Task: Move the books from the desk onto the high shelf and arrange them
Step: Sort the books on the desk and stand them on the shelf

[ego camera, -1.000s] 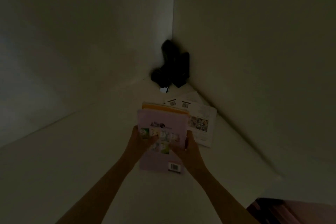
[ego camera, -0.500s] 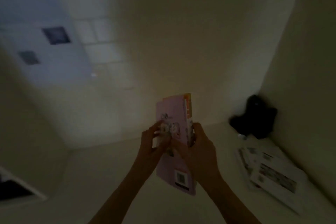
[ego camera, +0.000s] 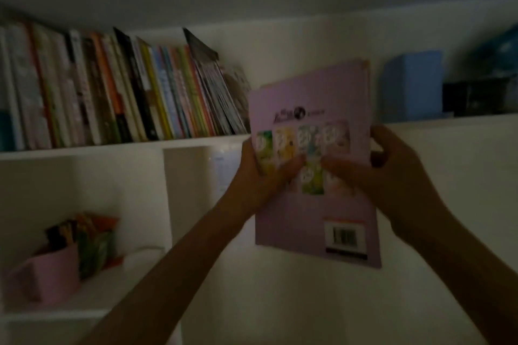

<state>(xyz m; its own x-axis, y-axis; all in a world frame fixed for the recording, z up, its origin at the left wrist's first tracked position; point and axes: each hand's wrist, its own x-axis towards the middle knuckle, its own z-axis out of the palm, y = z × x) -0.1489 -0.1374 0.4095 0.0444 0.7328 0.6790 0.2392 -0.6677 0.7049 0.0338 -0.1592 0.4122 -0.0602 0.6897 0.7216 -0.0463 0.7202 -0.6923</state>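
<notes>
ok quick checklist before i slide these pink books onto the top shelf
1. Grip: left hand and right hand both hold the pink books at the sides: ok.
2. Books raised to the top shelf: upper part is above the ledge, lower part below it: not ok.
3. Free gap between the row of books and the blue box: ok.
4. Row standing straight: its right end leans: not ok.
5. How many books are in the hands: cannot tell, too blurred.
</notes>
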